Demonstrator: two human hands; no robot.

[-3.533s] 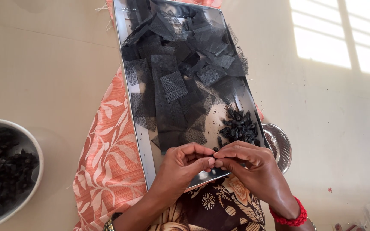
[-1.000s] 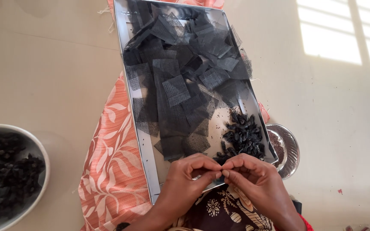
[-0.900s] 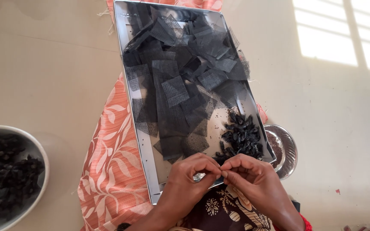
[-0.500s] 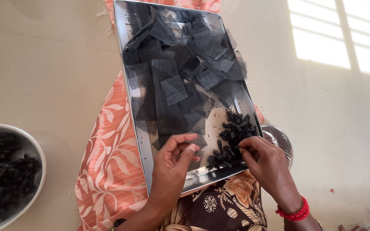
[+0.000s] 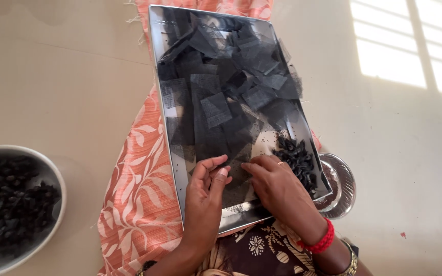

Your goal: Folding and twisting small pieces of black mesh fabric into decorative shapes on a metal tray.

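Both hands are working at the tray's (image 5: 172, 148) 6 o'clock end. Left hand (image 5: 206, 197) is resting loosely spread on the black mesh squares (image 5: 216, 110); right hand (image 5: 277, 189) is lying flat, fingertips touching a square. Finished dark bundles (image 5: 296, 158) are piling at 4 o'clock. Step looks like picking one square; that calls for peeling off a single layer.

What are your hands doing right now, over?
Left hand and right hand both flat on black mesh squares in metal tray. Nothing gripped. Pile of dark pieces beside right hand.
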